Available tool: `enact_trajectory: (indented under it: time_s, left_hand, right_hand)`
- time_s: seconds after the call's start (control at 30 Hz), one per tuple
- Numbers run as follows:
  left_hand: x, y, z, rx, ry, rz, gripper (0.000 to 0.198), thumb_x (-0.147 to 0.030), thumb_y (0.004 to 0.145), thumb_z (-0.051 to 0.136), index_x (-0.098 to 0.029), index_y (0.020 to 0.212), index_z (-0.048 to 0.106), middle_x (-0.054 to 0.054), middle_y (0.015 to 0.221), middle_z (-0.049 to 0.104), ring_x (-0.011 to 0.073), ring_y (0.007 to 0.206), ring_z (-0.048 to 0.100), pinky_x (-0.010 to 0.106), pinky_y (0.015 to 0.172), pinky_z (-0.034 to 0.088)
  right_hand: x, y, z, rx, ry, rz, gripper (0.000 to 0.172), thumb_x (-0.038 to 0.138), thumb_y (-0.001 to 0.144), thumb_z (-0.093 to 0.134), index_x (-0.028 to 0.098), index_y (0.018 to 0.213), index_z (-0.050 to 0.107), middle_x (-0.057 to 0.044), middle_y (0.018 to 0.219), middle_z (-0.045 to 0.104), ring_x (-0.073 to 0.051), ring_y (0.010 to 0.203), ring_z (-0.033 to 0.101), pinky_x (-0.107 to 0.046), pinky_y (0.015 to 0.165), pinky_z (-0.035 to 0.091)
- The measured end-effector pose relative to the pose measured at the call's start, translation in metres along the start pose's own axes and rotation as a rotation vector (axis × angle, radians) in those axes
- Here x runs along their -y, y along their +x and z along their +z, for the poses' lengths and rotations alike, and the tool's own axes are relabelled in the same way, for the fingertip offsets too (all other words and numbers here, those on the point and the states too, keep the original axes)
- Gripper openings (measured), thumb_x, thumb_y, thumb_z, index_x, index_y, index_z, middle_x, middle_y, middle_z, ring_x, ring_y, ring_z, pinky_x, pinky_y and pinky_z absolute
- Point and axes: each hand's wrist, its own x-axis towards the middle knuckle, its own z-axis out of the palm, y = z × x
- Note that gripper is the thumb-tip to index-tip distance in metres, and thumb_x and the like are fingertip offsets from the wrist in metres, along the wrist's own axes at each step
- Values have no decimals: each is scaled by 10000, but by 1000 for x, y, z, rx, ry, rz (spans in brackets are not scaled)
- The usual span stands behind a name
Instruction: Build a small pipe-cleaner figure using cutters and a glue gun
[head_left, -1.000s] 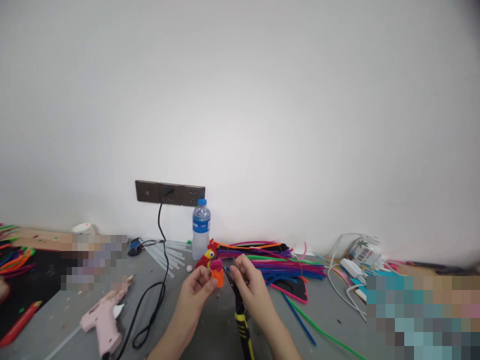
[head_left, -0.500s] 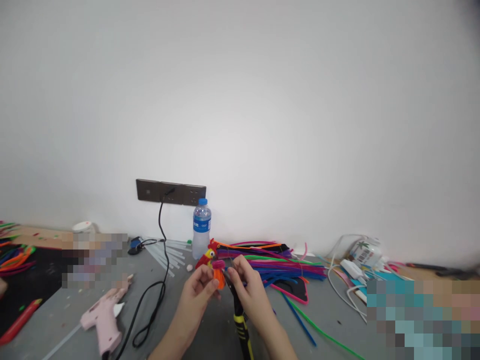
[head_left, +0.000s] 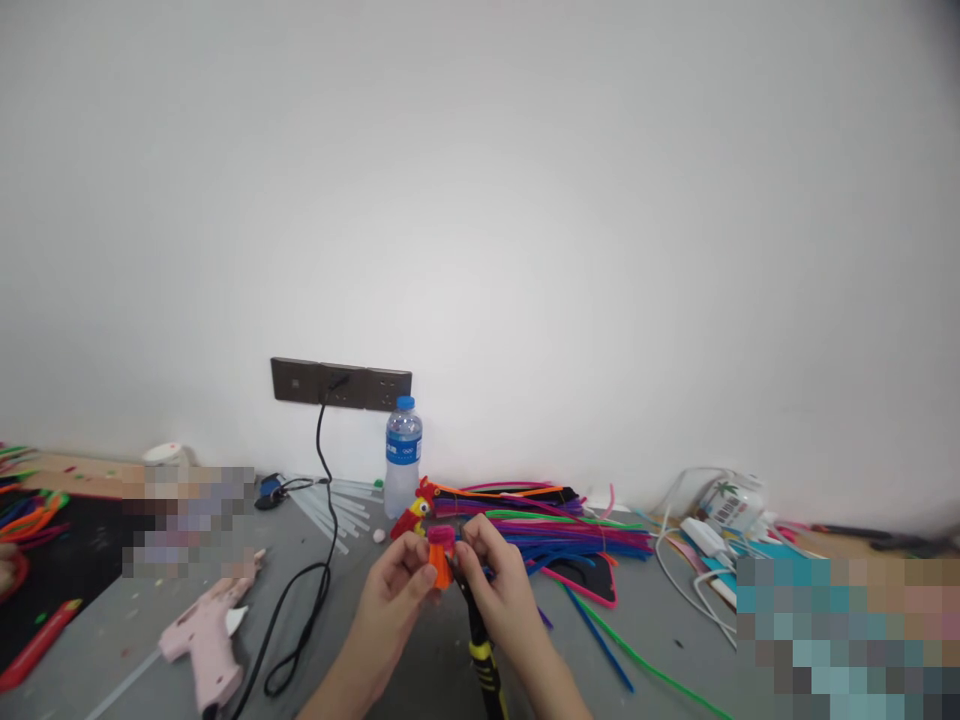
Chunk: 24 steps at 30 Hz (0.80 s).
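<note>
My left hand (head_left: 401,590) is closed, thumb and fingers pinching a small fuzzy pipe-cleaner piece (head_left: 441,570), orange below with a pink coil on top. Close beside it, my right hand (head_left: 491,565) is also pinched shut, its fingertips against the piece's right side; what they grip is hidden. A tool with black-and-yellow handles (head_left: 486,665), perhaps pliers, runs from under my right thumb toward me; its head is covered. Just behind the left fingers stands a red and yellow rooster figure (head_left: 418,510) with a round eye and red comb.
A pink glue gun (head_left: 206,640) lies left, its black cable (head_left: 328,580) reaching a wall socket strip (head_left: 341,384). Behind the hands are a water bottle (head_left: 403,460) and bundled pipe cleaners (head_left: 570,535). A white charger (head_left: 705,538) lies right. Another person's hand (head_left: 9,575) shows far left.
The orange and pink piece has turned slightly and the right fingers have come closer to it. At far left, the other person's hand has moved further into view with something red.
</note>
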Motion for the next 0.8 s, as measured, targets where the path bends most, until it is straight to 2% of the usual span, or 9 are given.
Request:
enact_trajectory:
  time_s: [0.2, 0.33, 0.47, 0.67, 0.8]
  left_hand:
    - [-3, -2, 0, -8, -45, -30, 244, -343, 729, 773, -179, 821, 618, -7, 753, 577, 106, 662, 522, 196, 574, 442]
    - [-2, -2, 0, 9, -21, -36, 315, -369, 696, 796, -174, 904, 660, 24, 808, 625, 119, 679, 544, 195, 553, 442]
    - [-2, -2, 1, 51, -12, -38, 338, -374, 675, 810, -168, 912, 684, 10, 745, 619, 107, 630, 534, 189, 537, 444]
    - [-7, -5, 4, 38, -20, -56, 326, -368, 676, 807, -182, 909, 675, 43, 861, 665, 147, 662, 624, 232, 564, 497]
    - [-8, -5, 3, 26, -18, -45, 319, -364, 672, 811, -180, 894, 673, 40, 844, 669, 155, 656, 642, 238, 562, 508]
  right_hand:
    - [3, -2, 0, -21, -5, -8, 290, 405, 957, 392, 236, 724, 359, 68, 588, 323, -121, 522, 322, -257, 517, 231]
    - [3, -3, 1, -19, -38, -10, 301, 397, 979, 324, 234, 732, 379, 60, 578, 372, -128, 519, 357, -259, 527, 248]
    - [1, -4, 1, -48, -101, -2, 315, 409, 976, 316, 234, 720, 370, 66, 567, 351, -127, 509, 351, -253, 515, 229]
    - [2, -3, 1, -64, -124, -12, 317, 395, 976, 321, 230, 711, 372, 70, 572, 323, -116, 496, 335, -243, 495, 219]
    - [3, -3, 1, -64, -119, -29, 323, 382, 976, 333, 229, 693, 358, 73, 572, 308, -110, 496, 334, -240, 496, 221]
